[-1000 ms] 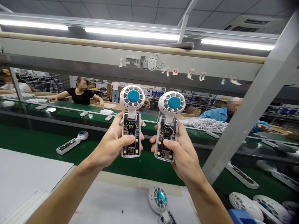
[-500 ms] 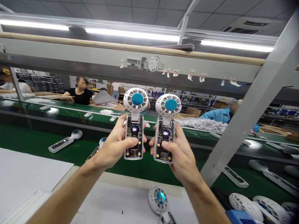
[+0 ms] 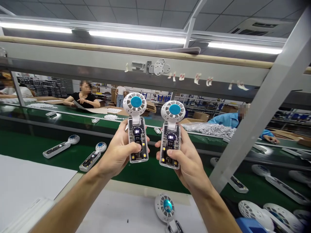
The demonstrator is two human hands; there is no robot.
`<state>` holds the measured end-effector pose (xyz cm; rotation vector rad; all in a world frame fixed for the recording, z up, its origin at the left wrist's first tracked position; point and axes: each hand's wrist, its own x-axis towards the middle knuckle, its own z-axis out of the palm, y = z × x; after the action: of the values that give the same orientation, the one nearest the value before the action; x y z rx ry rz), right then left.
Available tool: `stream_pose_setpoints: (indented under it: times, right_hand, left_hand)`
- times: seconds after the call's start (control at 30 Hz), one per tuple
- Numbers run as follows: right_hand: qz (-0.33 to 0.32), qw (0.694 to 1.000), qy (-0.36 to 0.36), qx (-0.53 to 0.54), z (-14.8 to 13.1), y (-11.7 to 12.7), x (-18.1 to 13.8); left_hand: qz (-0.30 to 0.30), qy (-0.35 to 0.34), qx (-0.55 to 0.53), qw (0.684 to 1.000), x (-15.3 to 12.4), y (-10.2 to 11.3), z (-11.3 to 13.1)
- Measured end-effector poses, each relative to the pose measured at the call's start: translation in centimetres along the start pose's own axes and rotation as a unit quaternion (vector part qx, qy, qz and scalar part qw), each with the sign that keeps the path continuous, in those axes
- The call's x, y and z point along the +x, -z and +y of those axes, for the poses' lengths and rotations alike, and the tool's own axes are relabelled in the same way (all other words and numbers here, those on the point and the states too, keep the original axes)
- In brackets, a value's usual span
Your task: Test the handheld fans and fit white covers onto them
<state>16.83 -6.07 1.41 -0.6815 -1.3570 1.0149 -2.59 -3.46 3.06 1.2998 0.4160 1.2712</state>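
Observation:
My left hand [image 3: 121,150] is closed round a handheld fan [image 3: 136,127], its thumb pressed on the front of the clear-cased body. A second handheld fan [image 3: 173,129] is gripped the same way by my right hand [image 3: 188,155]. Both fans stand upright side by side, apart from each other, with white round heads, blue centres and lit displays on dark circuit boards. The fingers behind each body are partly hidden. Below them, another white fan [image 3: 165,208] lies on the white work surface [image 3: 116,207].
Beyond the work surface runs a green conveyor belt [image 3: 155,176] with several fans on it. A slanted grey post [image 3: 245,123] stands at right, near a blue object [image 3: 250,225]. Overhead is a shelf beam [image 3: 97,58]. Co-workers sit across the line, one in black [image 3: 85,99].
Both fans have shifted slightly left, the left one a little more. Fans on the belt have slid left. The co-worker in black has lowered a grey sheet.

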Motion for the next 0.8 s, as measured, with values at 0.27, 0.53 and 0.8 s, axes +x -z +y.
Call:
stream_pose_setpoints:
  times: [0.27, 0.53, 0.8]
  right_hand:
    - [0.019, 1.000, -0.009, -0.001, -0.6, -0.5, 0.0]
    - [0.017, 1.000, -0.007, 0.013, -0.6, -0.4, -0.2]
    - [0.013, 1.000, -0.009, 0.011, -0.9, -0.3, -0.3]
  left_hand:
    - [0.008, 0.019, -0.010, 1.000, 0.4, 0.1, -0.6]
    - [-0.024, 0.019, -0.032, 0.999, 0.4, 0.6, -0.9]
    - [-0.011, 0.013, -0.031, 0.999, 0.6, 0.6, -1.1]
